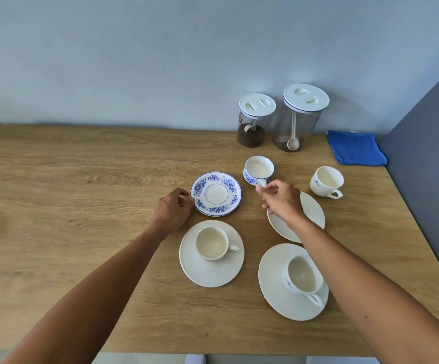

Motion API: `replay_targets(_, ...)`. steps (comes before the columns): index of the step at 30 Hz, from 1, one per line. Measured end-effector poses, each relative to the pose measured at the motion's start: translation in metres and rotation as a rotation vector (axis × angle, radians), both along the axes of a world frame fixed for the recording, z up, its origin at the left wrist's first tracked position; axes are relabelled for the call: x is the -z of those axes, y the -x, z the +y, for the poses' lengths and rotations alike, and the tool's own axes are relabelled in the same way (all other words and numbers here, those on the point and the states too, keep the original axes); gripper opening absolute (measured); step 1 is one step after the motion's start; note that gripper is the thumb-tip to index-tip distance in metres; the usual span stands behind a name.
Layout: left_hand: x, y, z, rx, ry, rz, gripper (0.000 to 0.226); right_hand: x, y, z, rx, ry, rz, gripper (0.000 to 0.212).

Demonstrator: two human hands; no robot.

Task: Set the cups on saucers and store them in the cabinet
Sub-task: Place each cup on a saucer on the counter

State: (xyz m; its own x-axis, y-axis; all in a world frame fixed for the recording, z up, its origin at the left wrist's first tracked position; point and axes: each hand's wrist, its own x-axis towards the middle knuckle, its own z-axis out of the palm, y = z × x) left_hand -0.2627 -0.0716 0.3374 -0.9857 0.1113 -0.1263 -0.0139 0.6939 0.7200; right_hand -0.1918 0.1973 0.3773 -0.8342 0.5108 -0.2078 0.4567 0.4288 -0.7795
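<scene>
My right hand (281, 198) pinches the handle of a blue-flowered cup (257, 170), which hangs tilted just above the table. My left hand (173, 207) grips the left rim of the matching blue-flowered saucer (215, 194), which lies to the left of the cup. In front, a white cup (212, 243) stands on a white saucer (210, 271). A second white cup (303, 277) stands on a saucer (276, 285) at the right. Under my right wrist lies a bare white saucer (313, 214). Behind it, a third white cup (326, 181) stands on the table alone.
Two clear jars with white lids, one smaller (255, 120) and one taller (299, 116), stand by the back wall, each with a scoop inside. A folded blue cloth (355, 148) lies in the back right corner beside a grey wall (428, 153). The wooden table (82, 193) stretches left.
</scene>
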Motion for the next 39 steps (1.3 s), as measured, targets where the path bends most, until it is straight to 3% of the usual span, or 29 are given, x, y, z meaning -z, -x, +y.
replay_targets(7, 0.002, 0.015, 0.008, 0.026, 0.005, -0.008, 0.023, 0.008, 0.020, 0.006, 0.069, 0.122, 0.000, 0.021)
replay_targets(11, 0.005, 0.017, 0.006, 0.030, -0.026, -0.015, 0.022, 0.014, 0.027, 0.010, 0.096, 0.326, -0.032, 0.013)
replay_targets(15, 0.008, 0.016, 0.006, 0.024, -0.038, -0.009, 0.023, 0.011, 0.028, 0.009, 0.152, 0.496, 0.016, 0.023)
replay_targets(21, 0.007, 0.015, 0.006, 0.025, -0.028, 0.001, 0.024, 0.003, 0.023, -0.003, 0.031, 0.517, 0.072, 0.023)
replay_targets(28, 0.006, 0.014, 0.005, 0.024, -0.035, -0.004, 0.022, 0.000, 0.022, -0.043, -0.230, 0.537, 0.013, 0.008)
replay_targets(33, 0.006, 0.014, 0.005, 0.033, -0.039, -0.006, 0.023, 0.007, 0.020, -0.055, -0.271, 0.559, -0.048, 0.015)
replay_targets(39, 0.005, 0.013, 0.005, 0.035, -0.042, -0.005, 0.022, 0.011, 0.018, -0.056, -0.279, 0.531, -0.057, 0.008)
